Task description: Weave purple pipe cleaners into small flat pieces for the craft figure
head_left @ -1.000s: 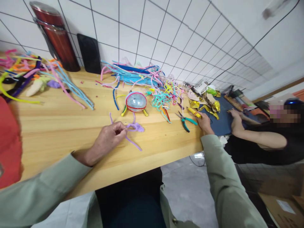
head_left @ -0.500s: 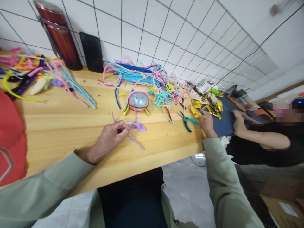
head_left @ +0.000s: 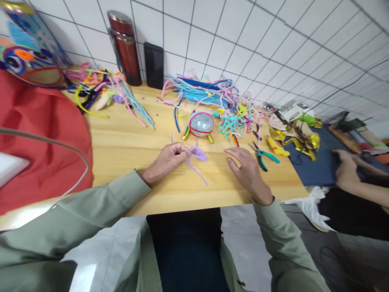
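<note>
Left hand [head_left: 168, 160] pinched the purple fuzzy-wire piece [head_left: 199, 153] between thumb and fingers in the head view, just in front of the clear ball [head_left: 201, 125] on the tabletop [head_left: 112, 162]. Right hand [head_left: 245, 171] was loosely spread near the pliers [head_left: 263, 156]; half a second earlier it was at the yellow tool [head_left: 277, 147], which now lay apart from it, beyond the pliers.

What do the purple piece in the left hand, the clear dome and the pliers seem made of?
Purple piece: probably matt chenille-covered wire; its thin strands hold bends.
Clear dome: likely glossy plastic, see-through with highlights; glass isn't ruled out.
Pliers: slim dark jaws, apparently metal; teal and black handles, coloured like plastic or rubber.
</note>
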`<state>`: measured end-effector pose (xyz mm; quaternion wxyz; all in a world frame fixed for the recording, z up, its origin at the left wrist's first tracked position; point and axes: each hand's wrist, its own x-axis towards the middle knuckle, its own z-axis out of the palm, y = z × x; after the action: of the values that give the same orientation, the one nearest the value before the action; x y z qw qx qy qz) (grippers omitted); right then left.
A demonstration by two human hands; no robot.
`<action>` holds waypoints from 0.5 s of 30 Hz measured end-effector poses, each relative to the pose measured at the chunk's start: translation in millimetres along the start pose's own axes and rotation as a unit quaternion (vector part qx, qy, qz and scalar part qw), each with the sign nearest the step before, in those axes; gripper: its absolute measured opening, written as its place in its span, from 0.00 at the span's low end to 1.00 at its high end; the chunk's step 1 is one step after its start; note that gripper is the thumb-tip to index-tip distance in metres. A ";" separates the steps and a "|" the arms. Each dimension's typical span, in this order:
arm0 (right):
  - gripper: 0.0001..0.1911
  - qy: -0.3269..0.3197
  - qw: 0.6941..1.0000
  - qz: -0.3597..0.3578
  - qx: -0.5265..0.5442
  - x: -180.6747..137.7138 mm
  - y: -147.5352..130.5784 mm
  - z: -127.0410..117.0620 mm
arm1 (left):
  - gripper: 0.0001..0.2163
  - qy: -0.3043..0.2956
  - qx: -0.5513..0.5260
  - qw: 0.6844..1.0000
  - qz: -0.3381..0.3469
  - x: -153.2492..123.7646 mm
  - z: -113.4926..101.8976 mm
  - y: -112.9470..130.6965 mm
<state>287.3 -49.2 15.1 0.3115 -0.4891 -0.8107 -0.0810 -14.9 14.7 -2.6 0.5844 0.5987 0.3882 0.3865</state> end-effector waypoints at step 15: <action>0.07 0.033 0.971 0.089 0.221 67.2 -47.5 54.4 | 0.12 -0.033 -0.018 0.999 0.019 0.2 -0.7 -3.5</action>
<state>202.1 0.4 19.5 0.4443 -0.4756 -0.7509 0.1120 -15.4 15.2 -6.2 0.6000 0.6081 0.3500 0.3844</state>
